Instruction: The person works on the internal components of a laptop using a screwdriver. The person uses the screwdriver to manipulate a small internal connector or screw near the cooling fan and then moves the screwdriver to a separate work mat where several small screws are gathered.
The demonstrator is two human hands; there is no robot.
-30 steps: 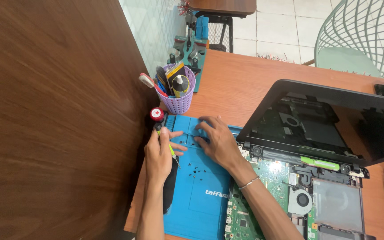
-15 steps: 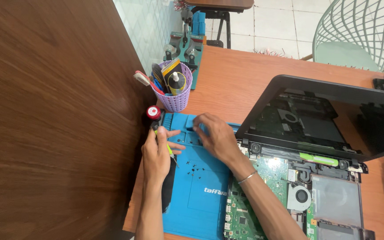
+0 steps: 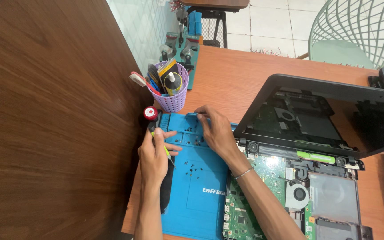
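Loosely, left hand (image 3: 153,155) gripping slim green-shafted screwdriver (image 3: 167,153), right hand (image 3: 216,131) fingers curled on blue mat (image 3: 201,195), holding nothing visible.

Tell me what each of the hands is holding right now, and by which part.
The left hand grips a screwdriver by its handle. The right hand rests on the blue mat; a hold cannot be told.

Both forearms are bare; a thin silver bracelet (image 3: 243,174) circles the right wrist.

right hand (image 3: 214,131) hides mat compartments | screws (image 3: 193,169) too small
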